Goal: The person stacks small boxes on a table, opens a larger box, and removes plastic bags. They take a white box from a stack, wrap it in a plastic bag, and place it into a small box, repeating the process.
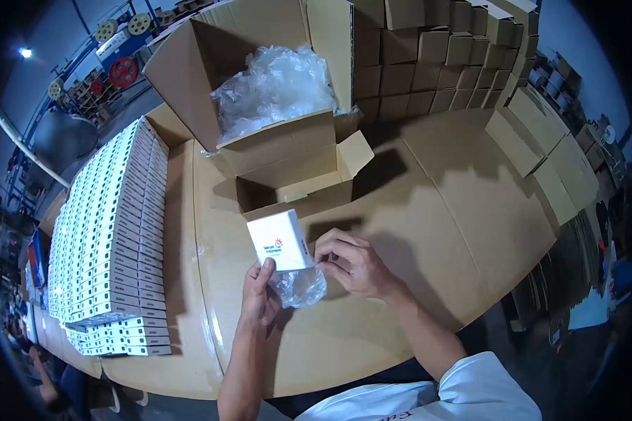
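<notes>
A small white box [279, 241] with a red logo is in my left hand [261, 291], thumb on its lower front edge. Below the box, a crumpled clear plastic bag [300, 286] hangs against its bottom. My right hand [350, 263] is closed in a pinch at the box's lower right corner, by the plastic; what lies between the fingertips is too small to make out. Just beyond the white box stands an open brown carton [295, 200] with its flaps up.
Behind the carton, a large open box [260, 31] holds clear plastic bags [277, 88]. Stacked white boxes [112, 231] fill the table's left side. Brown cartons [428, 56] form a wall at the back, and more cartons [541, 147] stand at the right edge.
</notes>
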### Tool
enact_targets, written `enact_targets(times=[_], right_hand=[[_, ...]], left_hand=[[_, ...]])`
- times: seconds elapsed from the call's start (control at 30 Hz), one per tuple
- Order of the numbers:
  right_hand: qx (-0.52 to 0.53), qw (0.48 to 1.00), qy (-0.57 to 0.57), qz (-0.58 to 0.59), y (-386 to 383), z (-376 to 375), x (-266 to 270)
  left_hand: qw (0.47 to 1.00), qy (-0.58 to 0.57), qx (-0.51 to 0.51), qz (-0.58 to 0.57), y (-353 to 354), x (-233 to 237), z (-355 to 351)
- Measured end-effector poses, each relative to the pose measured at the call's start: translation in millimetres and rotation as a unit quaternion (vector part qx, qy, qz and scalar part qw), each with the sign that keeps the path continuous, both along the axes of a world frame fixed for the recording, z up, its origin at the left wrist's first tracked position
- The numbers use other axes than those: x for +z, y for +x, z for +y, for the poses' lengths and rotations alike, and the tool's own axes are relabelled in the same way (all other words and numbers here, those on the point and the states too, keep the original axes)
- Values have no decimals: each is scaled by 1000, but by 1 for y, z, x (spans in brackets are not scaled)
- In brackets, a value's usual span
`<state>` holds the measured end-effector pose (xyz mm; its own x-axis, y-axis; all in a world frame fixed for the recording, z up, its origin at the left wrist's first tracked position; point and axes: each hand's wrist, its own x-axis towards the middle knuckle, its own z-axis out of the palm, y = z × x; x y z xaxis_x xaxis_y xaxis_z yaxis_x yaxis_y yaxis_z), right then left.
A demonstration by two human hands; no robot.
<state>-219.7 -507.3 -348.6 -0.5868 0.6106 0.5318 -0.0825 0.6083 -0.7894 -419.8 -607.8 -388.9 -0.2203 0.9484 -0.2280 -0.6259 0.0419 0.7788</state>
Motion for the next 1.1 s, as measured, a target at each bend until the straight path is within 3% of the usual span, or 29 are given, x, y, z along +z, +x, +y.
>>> enact_targets(times=[0.2,0.3,0.4,0.5,0.53,0.63,0.73,0.83,0.93,1.03,1.07,1.1], right_hand=[[-36,999,-33,-5,9,3,9],[7,998,-38,50,9,7,4],[34,989,-145,-7,9,4,1],[76,986,-82,-122,13,6,-2],[85,983,-111,-119,11,5,-1],[120,952,-279,33,3,-4,-8],[78,984,-161,7,6,-3,2],[24,993,-115,-1,4,2,-7],[-36,992,-123,5,4,6,-14],[-28,966,-257,10,3,-1,-3],[22,968,-241,65,-2,-1,-13],[13,979,-203,19,-2,-2,-10]], left_hand=[[996,24,-78,24,-7,2,-4],[998,22,-61,-2,-7,0,-3],[996,48,-63,-28,-10,-6,-5],[996,65,-54,-29,-6,-5,-4],[996,65,-53,-30,-7,-4,-5],[995,71,-56,-32,-5,2,-5],[997,56,-39,-25,-6,-2,-4],[997,53,-47,-22,-4,2,-3],[998,45,-41,26,-7,-1,-3],[999,31,-18,36,-8,-4,-2],[999,28,-4,34,-7,-8,-1],[999,26,11,32,-6,-7,1]])
